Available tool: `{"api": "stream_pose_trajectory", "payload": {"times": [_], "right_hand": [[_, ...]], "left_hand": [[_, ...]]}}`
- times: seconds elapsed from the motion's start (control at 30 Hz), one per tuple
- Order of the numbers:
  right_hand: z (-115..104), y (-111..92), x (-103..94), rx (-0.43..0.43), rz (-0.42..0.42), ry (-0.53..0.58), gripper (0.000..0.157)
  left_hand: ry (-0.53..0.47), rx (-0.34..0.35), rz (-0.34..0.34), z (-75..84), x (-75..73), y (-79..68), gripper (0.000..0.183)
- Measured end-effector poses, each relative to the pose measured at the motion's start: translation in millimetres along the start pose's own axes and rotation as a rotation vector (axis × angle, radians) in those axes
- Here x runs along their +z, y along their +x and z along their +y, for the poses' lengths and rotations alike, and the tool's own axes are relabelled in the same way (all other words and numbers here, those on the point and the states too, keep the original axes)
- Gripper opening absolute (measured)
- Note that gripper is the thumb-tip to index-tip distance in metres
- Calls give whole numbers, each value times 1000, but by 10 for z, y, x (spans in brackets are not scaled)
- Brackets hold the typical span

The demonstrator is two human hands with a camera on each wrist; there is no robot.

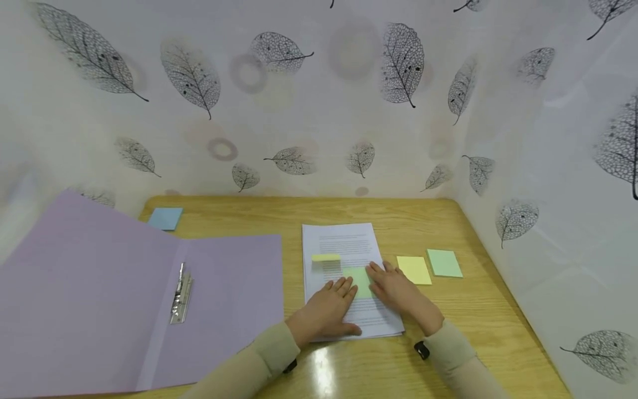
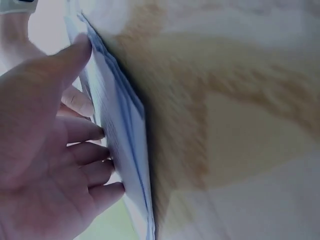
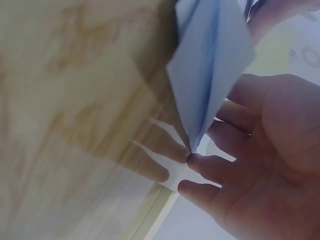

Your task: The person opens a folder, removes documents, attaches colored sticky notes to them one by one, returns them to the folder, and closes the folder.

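In the head view I see the left hand (image 1: 327,311) and right hand (image 1: 397,289), both unclenched, touching the green note (image 1: 360,281) on the paper stack (image 1: 375,315). My left wrist view, then the right, shows fingers (image 2: 102,196) extended against the stack.

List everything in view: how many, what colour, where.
Paper stack: 1, white, mid-table
Green note: 1, green, on stack
Yellow note: 1, yellow, on stack
Folder: 1, lilac, open at left
Metal clip: 1, silver, inside folder
Blue pad: 1, blue, beyond folder
Yellow pad: 1, yellow, right of stack
Green pad: 1, green, right of yellow pad
Table: 1, wood-toned, underneath
Leaf-print sheeting: count unclear, whitish, behind and beside table
Sleeves: 2, beige, foreground
Wrist devices: 2, black, beside sleeves
Left hand: 1, bare, at green note's left
Right hand: 1, bare, at green note's right
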State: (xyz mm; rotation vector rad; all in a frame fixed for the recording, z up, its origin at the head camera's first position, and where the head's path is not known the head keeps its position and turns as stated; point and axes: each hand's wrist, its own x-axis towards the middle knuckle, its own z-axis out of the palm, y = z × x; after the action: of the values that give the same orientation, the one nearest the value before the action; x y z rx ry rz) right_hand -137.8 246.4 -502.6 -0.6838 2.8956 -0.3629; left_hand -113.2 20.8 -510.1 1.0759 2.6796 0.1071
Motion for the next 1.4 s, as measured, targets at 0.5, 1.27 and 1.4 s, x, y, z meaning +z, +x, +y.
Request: {"api": "stream_pose_trajectory", "payload": {"times": [0.5, 1.27, 1.4], "right_hand": [[67, 6, 32, -18, 5, 69, 49], [325, -134, -208, 142, 230, 304, 44], [341, -103, -61, 88, 134, 260, 47]], "left_hand": [[-57, 34, 10, 4, 46, -92, 116], [-760, -31, 789, -148, -27, -386, 15], [-869, -26, 914, -246, -76, -396, 15]]}}
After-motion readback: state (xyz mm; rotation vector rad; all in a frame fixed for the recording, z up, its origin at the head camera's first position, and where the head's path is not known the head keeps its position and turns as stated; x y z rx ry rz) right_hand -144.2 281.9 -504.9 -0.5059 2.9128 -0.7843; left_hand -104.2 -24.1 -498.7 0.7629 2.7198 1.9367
